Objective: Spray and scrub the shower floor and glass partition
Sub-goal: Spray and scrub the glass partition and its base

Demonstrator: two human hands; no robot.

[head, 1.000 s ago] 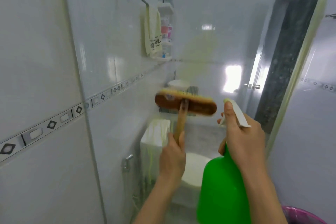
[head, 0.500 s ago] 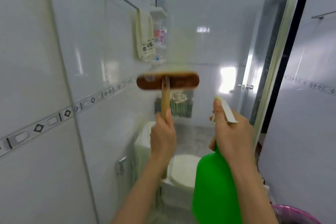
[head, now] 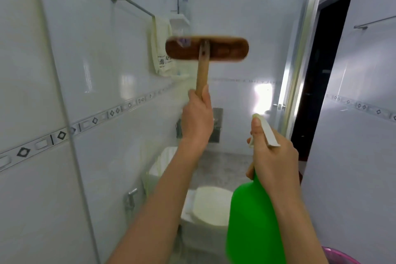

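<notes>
My left hand (head: 198, 117) grips the wooden handle of a brown scrub brush (head: 206, 50), whose head is held flat against the glass partition (head: 120, 53) at about head height. The brush head looks blurred. My right hand (head: 273, 156) holds the neck of a green spray bottle (head: 254, 223), with the thumb lying along its white trigger head (head: 265, 132). The nozzle points toward the glass. The shower floor is out of sight below the frame.
Through the glass I see a white toilet (head: 209, 204), a cream towel (head: 160, 49) on a wall rail, and a corner shelf (head: 179, 21). The partition's metal edge (head: 300, 53) runs upright at right, beside a dark doorway (head: 321, 75). A pink basin rim (head: 342, 255) sits bottom right.
My left hand has pushed the brush upward along the glass, from about chest height to higher. The right hand keeps its hold on the spray bottle.
</notes>
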